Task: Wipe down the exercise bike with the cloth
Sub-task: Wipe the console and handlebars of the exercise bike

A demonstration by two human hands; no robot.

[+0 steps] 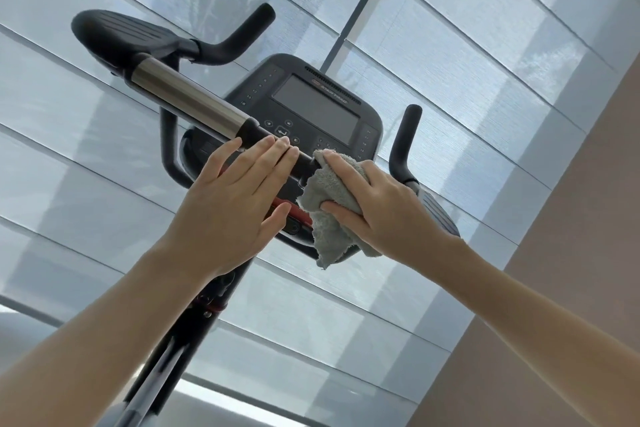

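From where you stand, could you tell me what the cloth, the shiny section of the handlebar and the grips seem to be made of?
The cloth, held in the right hand, looks like grey-green terry towelling: looped, fuzzy pile and frayed edges. The shiny section looks like brushed metal, probably steel, with soft streaked reflections. The grips look like matte black rubber or foam; which one is not clear.
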